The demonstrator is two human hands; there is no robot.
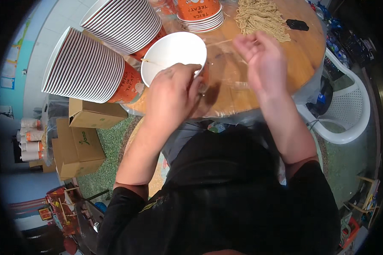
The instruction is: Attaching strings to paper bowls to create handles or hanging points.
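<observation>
A white-lined paper bucket [174,49] with an orange outside stands tilted on the round wooden table, its mouth toward me. My left hand [170,89] is closed on its near rim, with the fingers partly hidden behind the wall. From the bucket's right side a thin tan cord [220,42] runs taut to my right hand [259,53], whose fingers are pinched around its end. Inside the bucket, a short cord end [145,60] pokes through the left wall. Beyond my right hand lies a loose heap of tan cords [261,19].
Two tall nested stacks of orange paper buckets [87,66] lean at the left. A shorter upturned stack [200,15] stands at the back. Near the cords lies a small black object [297,25]. Cardboard boxes [78,146] sit at lower left, a white plastic chair [349,102] at right.
</observation>
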